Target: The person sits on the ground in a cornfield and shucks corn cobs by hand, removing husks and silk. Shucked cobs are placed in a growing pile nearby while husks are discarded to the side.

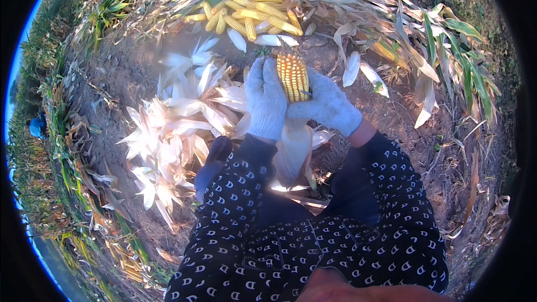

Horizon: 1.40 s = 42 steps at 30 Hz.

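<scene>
Both hands wear pale knitted gloves and hold one ear of corn (292,76) in front of my body. Bare yellow kernels show on its upper part, tip pointing away from me. My left hand (265,94) wraps the ear's left side. On the right side, my right hand (329,100) grips it, thumb lying across the lower end. A small dark pointed piece (308,93) sticks out by the right hand; what it belongs to is hidden. Below the hands hangs a pale husk (293,151), peeled down from the ear. The gloves cover where husk and ear meet.
Beyond my hands lies a pile of husked yellow ears (256,12). Loose pale husks (180,130) are heaped on the soil at left. Cut corn stalks with dry leaves (377,12) curve around the far side. A blue-clad person (37,126) is at the far left.
</scene>
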Each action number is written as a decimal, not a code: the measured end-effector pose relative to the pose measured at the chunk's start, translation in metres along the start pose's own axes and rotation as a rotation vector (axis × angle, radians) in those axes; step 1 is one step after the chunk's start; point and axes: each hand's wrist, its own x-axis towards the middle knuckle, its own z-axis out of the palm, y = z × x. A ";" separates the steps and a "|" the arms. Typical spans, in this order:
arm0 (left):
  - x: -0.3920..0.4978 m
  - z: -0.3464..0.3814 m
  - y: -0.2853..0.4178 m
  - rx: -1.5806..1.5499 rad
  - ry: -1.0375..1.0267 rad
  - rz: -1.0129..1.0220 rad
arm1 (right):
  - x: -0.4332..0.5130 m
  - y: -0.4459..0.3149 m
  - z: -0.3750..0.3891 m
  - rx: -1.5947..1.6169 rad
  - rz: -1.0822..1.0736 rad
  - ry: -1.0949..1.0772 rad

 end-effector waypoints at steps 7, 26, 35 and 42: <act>0.012 0.005 -0.003 -0.445 0.069 -0.227 | -0.001 0.004 0.003 -0.097 -0.016 0.124; 0.007 0.008 0.009 -0.239 -0.024 -0.029 | 0.010 0.023 -0.006 0.206 0.006 0.149; 0.005 -0.001 0.028 -0.263 -0.360 -0.108 | 0.000 0.013 0.001 0.366 0.094 0.109; 0.004 0.000 0.019 -0.475 -0.221 -0.102 | 0.000 0.024 0.001 0.474 0.018 0.116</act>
